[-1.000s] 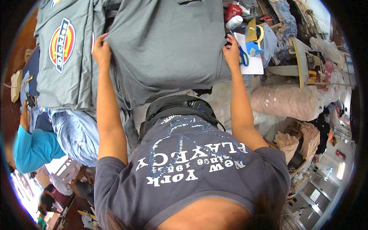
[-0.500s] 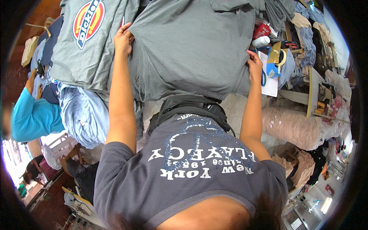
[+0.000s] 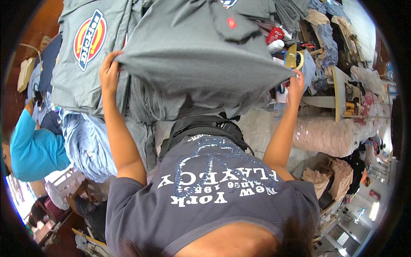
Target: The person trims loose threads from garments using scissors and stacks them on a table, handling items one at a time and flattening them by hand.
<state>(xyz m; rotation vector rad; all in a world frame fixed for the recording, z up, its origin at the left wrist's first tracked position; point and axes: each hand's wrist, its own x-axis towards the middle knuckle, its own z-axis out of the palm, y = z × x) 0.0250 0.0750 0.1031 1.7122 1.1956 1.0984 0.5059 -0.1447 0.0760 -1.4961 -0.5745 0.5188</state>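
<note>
A grey T-shirt (image 3: 197, 60) is stretched between my two hands, its near edge lifted and pulled taut. My left hand (image 3: 110, 73) pinches the shirt's left corner. At the opposite corner my right hand (image 3: 294, 88) grips the cloth between thumb and fingers. A sleeve with a small red tag (image 3: 231, 23) lies folded over the shirt's far side. More grey cloth (image 3: 150, 100) hangs below the lifted edge. Beside my left hand lies a pile of grey shirts (image 3: 64, 68), the top one bearing a red, yellow and blue emblem (image 3: 90, 39).
Past my right hand are a tape dispenser (image 3: 292, 56), a white bottle (image 3: 275, 46) and a red packet (image 3: 274, 34). Light blue cloth (image 3: 87, 143) is bundled at left, near a co-worker's blue sleeve (image 3: 36, 147). A plastic-wrapped pinkish bundle (image 3: 325, 136) lies at right.
My hands have spread farther apart, the left one leftward and the right one outward and slightly nearer. The near edge of the shirt has risen and tightened. The red-tagged sleeve has come into view.
</note>
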